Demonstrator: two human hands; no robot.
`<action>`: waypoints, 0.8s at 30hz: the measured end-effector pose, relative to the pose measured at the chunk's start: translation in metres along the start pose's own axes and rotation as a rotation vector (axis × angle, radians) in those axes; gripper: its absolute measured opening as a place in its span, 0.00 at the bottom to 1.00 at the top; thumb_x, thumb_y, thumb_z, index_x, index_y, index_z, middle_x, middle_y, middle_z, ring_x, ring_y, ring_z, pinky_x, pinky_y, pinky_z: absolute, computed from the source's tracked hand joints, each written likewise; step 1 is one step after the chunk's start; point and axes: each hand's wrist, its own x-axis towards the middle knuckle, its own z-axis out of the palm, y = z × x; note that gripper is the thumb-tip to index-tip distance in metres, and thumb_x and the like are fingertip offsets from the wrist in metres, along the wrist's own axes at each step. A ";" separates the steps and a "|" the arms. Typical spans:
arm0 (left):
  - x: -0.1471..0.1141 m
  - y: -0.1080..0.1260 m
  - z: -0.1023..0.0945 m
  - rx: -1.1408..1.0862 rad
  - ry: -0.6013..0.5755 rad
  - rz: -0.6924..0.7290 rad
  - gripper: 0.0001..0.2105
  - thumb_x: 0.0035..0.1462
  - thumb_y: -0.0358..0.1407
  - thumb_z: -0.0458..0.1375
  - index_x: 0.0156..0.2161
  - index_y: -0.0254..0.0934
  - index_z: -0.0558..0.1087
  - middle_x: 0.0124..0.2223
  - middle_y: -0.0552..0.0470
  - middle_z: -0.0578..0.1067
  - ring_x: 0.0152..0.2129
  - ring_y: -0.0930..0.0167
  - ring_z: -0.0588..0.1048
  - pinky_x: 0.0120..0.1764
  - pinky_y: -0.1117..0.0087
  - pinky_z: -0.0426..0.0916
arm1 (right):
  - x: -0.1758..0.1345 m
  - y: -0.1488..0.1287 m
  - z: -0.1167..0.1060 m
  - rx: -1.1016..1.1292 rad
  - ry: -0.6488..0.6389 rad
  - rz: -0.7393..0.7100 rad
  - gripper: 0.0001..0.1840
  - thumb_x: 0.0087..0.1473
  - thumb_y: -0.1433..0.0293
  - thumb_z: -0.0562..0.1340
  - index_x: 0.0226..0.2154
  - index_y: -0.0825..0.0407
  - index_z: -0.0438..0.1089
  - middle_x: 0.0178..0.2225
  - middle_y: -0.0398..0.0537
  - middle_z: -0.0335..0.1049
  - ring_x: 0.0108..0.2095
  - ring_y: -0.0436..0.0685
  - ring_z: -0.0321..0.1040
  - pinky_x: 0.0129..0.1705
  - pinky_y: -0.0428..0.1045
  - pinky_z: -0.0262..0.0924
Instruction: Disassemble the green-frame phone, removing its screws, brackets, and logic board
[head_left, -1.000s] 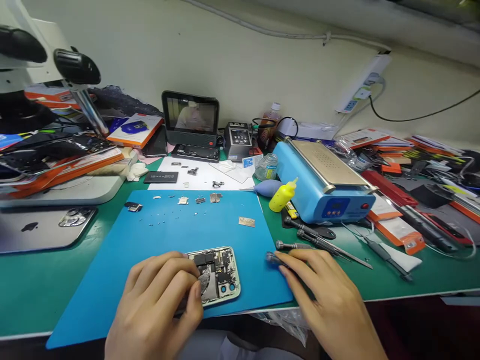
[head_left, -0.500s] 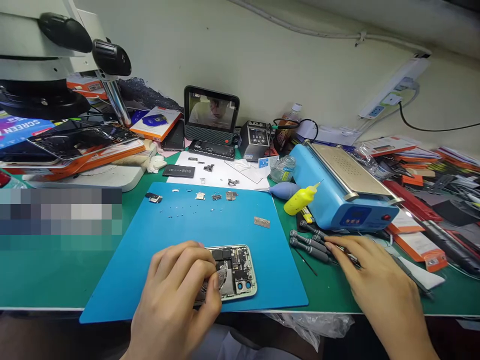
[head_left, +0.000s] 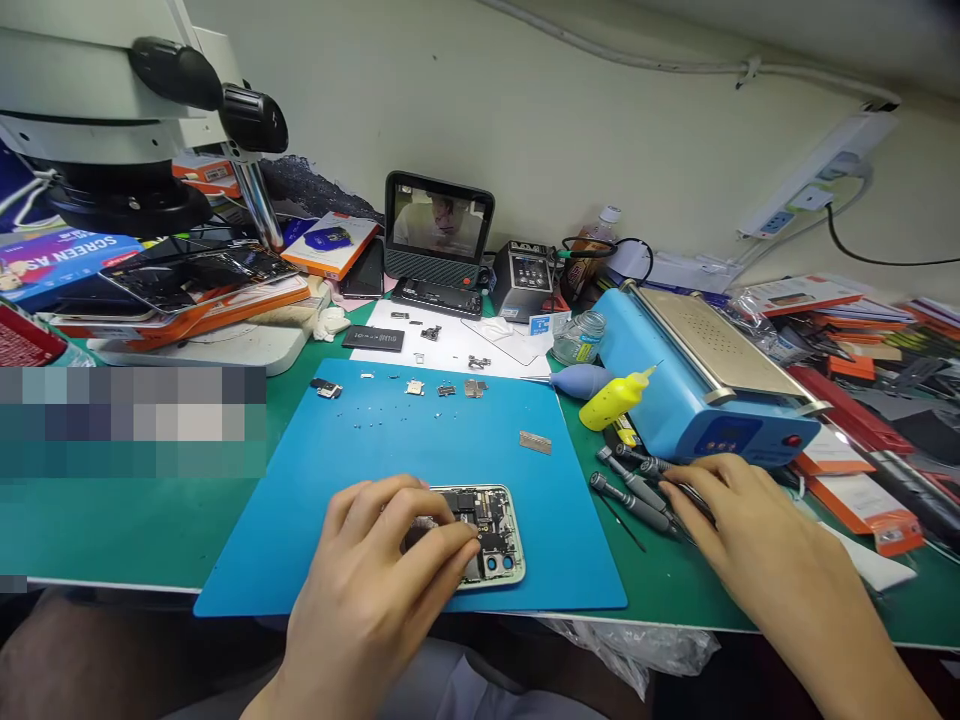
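An opened smartphone (head_left: 491, 520) with bare inner parts and two camera rings lies on a blue mat (head_left: 300, 530). My left hand (head_left: 390, 570) is over its left part, thumb and fingertips pinched together close above the board; what they hold, if anything, is hidden. At the right, my right hand (head_left: 757, 530) has its thumb and fingers closed on a dark-handled screwdriver (head_left: 657, 468) in a cluster of grey screwdrivers (head_left: 630, 502). Tiny screws (head_left: 358, 426), small metal parts (head_left: 415, 387) and a flat metal plate (head_left: 535, 442) lie on the mat.
Behind the mat are a battery (head_left: 373, 339), white paper (head_left: 480, 340) with parts and a smart display (head_left: 439, 225). A blue heating plate machine (head_left: 697, 370), yellow bottle (head_left: 615, 400) and blue air blower (head_left: 582, 381) stand right. A microscope (head_left: 127, 150) overhangs the left.
The view has swung slightly left. My left thumb and fingertips have shifted right over the phone's board and come together. My right hand has closed on a screwdriver, and the grey screwdrivers have shifted.
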 end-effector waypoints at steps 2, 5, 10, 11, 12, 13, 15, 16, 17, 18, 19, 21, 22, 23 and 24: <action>0.002 0.001 -0.001 -0.033 0.003 0.024 0.09 0.81 0.31 0.61 0.48 0.45 0.84 0.45 0.53 0.84 0.50 0.63 0.78 0.54 0.60 0.64 | 0.000 -0.019 -0.007 0.021 0.083 0.084 0.37 0.77 0.39 0.47 0.49 0.48 0.78 0.45 0.60 0.83 0.38 0.70 0.79 0.29 0.58 0.60; 0.003 0.004 -0.002 -0.050 -0.002 0.073 0.12 0.82 0.32 0.59 0.45 0.44 0.85 0.42 0.53 0.84 0.46 0.65 0.78 0.52 0.62 0.66 | -0.002 -0.071 -0.015 0.227 0.265 0.251 0.22 0.81 0.49 0.53 0.57 0.46 0.70 0.46 0.56 0.85 0.33 0.62 0.80 0.32 0.56 0.73; 0.006 0.006 -0.003 -0.027 -0.016 0.085 0.11 0.82 0.32 0.60 0.47 0.44 0.85 0.42 0.54 0.85 0.45 0.65 0.79 0.50 0.62 0.67 | 0.000 -0.167 -0.003 1.079 0.298 0.267 0.25 0.79 0.63 0.64 0.72 0.43 0.61 0.38 0.44 0.85 0.23 0.52 0.76 0.23 0.48 0.74; 0.007 0.006 -0.003 -0.028 -0.020 0.080 0.11 0.82 0.33 0.60 0.47 0.44 0.85 0.42 0.54 0.85 0.45 0.65 0.79 0.50 0.62 0.67 | 0.000 -0.178 0.003 1.092 0.295 0.235 0.25 0.79 0.65 0.63 0.72 0.42 0.61 0.39 0.44 0.85 0.23 0.51 0.75 0.24 0.47 0.75; 0.007 0.006 -0.003 -0.031 -0.024 0.076 0.11 0.82 0.33 0.59 0.46 0.44 0.84 0.42 0.54 0.85 0.45 0.65 0.78 0.51 0.62 0.67 | -0.001 -0.187 0.009 1.100 0.311 0.200 0.23 0.79 0.67 0.63 0.71 0.42 0.64 0.39 0.44 0.84 0.24 0.50 0.76 0.25 0.46 0.77; 0.007 0.006 -0.002 -0.034 -0.029 0.073 0.11 0.82 0.33 0.59 0.46 0.43 0.84 0.43 0.53 0.85 0.45 0.65 0.78 0.52 0.62 0.67 | -0.002 -0.192 0.015 1.105 0.325 0.167 0.22 0.79 0.67 0.63 0.70 0.42 0.65 0.40 0.45 0.84 0.25 0.50 0.77 0.26 0.46 0.77; 0.006 0.006 -0.001 -0.031 -0.029 0.071 0.12 0.83 0.33 0.58 0.46 0.43 0.83 0.43 0.52 0.85 0.46 0.64 0.78 0.53 0.61 0.66 | -0.006 -0.196 0.024 1.088 0.329 0.126 0.21 0.78 0.68 0.64 0.68 0.43 0.67 0.44 0.49 0.85 0.29 0.52 0.81 0.26 0.47 0.78; 0.005 0.006 0.000 -0.026 -0.028 0.070 0.12 0.83 0.33 0.57 0.46 0.42 0.83 0.43 0.52 0.85 0.45 0.64 0.78 0.54 0.61 0.66 | -0.008 -0.196 0.027 1.078 0.319 0.123 0.21 0.77 0.68 0.65 0.68 0.43 0.67 0.47 0.52 0.86 0.31 0.54 0.84 0.26 0.47 0.79; 0.004 0.006 0.001 -0.021 -0.029 0.070 0.12 0.83 0.33 0.57 0.46 0.42 0.82 0.43 0.52 0.85 0.45 0.63 0.78 0.54 0.61 0.66 | -0.009 -0.195 0.029 1.067 0.308 0.126 0.21 0.77 0.68 0.66 0.68 0.44 0.68 0.50 0.55 0.86 0.34 0.55 0.85 0.25 0.47 0.79; 0.003 0.006 0.001 -0.018 -0.030 0.066 0.11 0.83 0.33 0.57 0.46 0.42 0.82 0.43 0.52 0.85 0.45 0.63 0.77 0.55 0.61 0.65 | -0.010 -0.194 0.031 1.060 0.298 0.129 0.22 0.77 0.68 0.66 0.68 0.44 0.68 0.53 0.57 0.86 0.35 0.56 0.86 0.25 0.47 0.79; 0.002 0.006 0.002 -0.019 -0.034 0.060 0.11 0.82 0.33 0.58 0.46 0.42 0.82 0.43 0.52 0.85 0.46 0.63 0.77 0.55 0.60 0.65 | -0.011 -0.194 0.031 1.061 0.290 0.125 0.22 0.77 0.68 0.66 0.68 0.44 0.68 0.53 0.57 0.85 0.35 0.56 0.86 0.25 0.47 0.78; 0.000 0.005 0.004 -0.032 -0.030 0.047 0.09 0.82 0.33 0.59 0.47 0.42 0.82 0.44 0.51 0.85 0.46 0.63 0.77 0.57 0.59 0.64 | -0.011 -0.193 0.031 1.065 0.280 0.098 0.23 0.77 0.69 0.66 0.69 0.43 0.67 0.52 0.54 0.86 0.32 0.53 0.84 0.25 0.46 0.78; -0.002 0.005 0.005 -0.040 -0.025 0.043 0.09 0.81 0.32 0.59 0.48 0.42 0.82 0.44 0.51 0.85 0.47 0.63 0.77 0.57 0.59 0.64 | -0.011 -0.193 0.031 1.065 0.274 0.080 0.23 0.78 0.70 0.65 0.70 0.42 0.67 0.51 0.52 0.86 0.30 0.52 0.83 0.26 0.46 0.78; -0.003 0.005 0.006 -0.047 -0.020 0.039 0.09 0.81 0.32 0.59 0.48 0.42 0.82 0.44 0.51 0.85 0.47 0.63 0.76 0.58 0.58 0.64 | -0.011 -0.193 0.031 1.063 0.264 0.064 0.24 0.78 0.70 0.65 0.70 0.42 0.67 0.50 0.51 0.86 0.30 0.51 0.82 0.26 0.46 0.78; -0.003 0.005 0.007 -0.054 -0.014 0.036 0.08 0.81 0.31 0.60 0.49 0.42 0.82 0.44 0.51 0.84 0.46 0.63 0.76 0.58 0.57 0.63 | -0.011 -0.194 0.032 1.059 0.256 0.054 0.24 0.78 0.71 0.65 0.71 0.41 0.67 0.50 0.50 0.86 0.30 0.51 0.82 0.27 0.45 0.79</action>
